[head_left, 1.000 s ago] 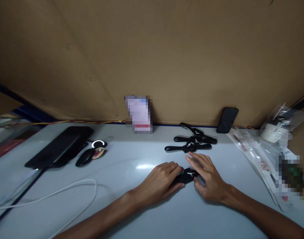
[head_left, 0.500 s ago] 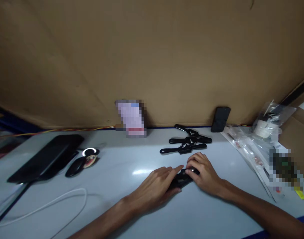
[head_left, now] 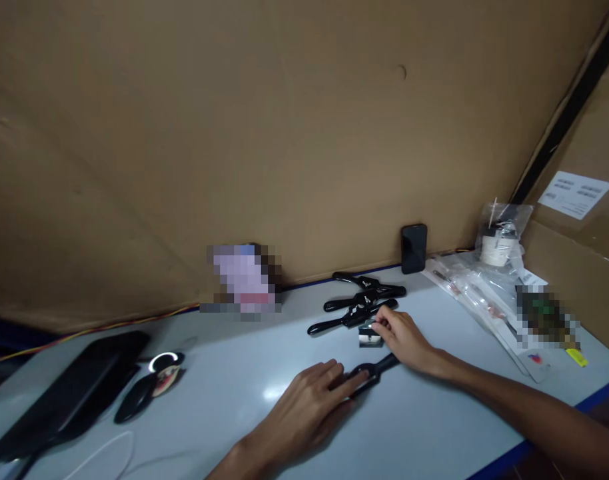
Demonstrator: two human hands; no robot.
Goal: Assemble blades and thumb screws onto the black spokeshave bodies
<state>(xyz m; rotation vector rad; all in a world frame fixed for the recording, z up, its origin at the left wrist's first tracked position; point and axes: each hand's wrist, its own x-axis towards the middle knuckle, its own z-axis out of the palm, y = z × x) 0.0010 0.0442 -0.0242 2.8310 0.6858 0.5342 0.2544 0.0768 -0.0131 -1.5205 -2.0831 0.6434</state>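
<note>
Away from the black tool (head_left: 377, 371) the right hand (head_left: 403, 341) had moved since half a second before, and its thumb and fingertips pinched a small, partly shiny piece (head_left: 370, 339). That piece sat just at their tips, between the tool and three similar ones (head_left: 354, 316). The left hand (head_left: 309, 408) lay over the tool's near handle, index fingertip on its middle; whether the other fingers gripped, one could not tell.

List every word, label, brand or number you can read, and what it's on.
Nothing is readable.
White label on the cardboard panel: printed lines, too small.
Colored mark on the plastic packets: too small.
Pixelated lilac item: obscured.
Black tool under the left hand: no legible lettering.
</note>
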